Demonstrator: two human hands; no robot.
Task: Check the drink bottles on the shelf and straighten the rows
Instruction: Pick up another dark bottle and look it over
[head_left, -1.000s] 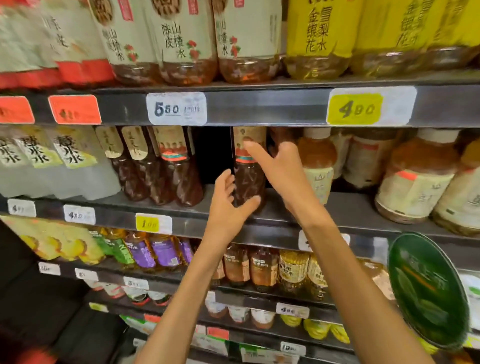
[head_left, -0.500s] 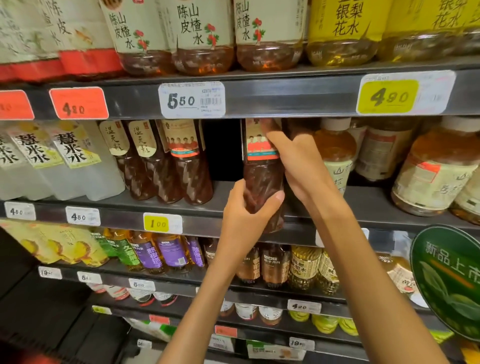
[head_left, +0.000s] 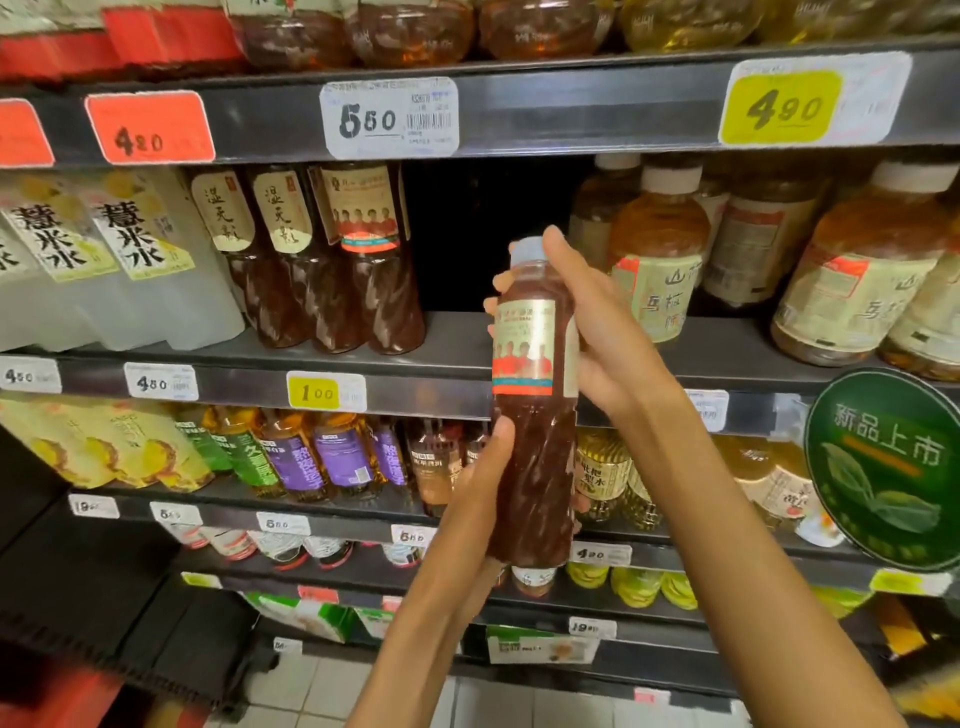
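Bottle (head_left: 532, 415) before shelf (head_left: 457, 343), gap behind, bottle row (head_left: 322, 260) left.

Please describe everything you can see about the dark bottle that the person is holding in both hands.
The dark bottle is slim, clear plastic by its look, filled with reddish-brown drink. It has a pale cap and a cream label with figures in red shirts above a teal and red band. It is upright, slightly tilted, in front of the shelf and off it. The left hand has a grip on its lower body; the right hand wraps its upper part near the cap.

Top-row bottles (head_left: 410, 28) cropped above.
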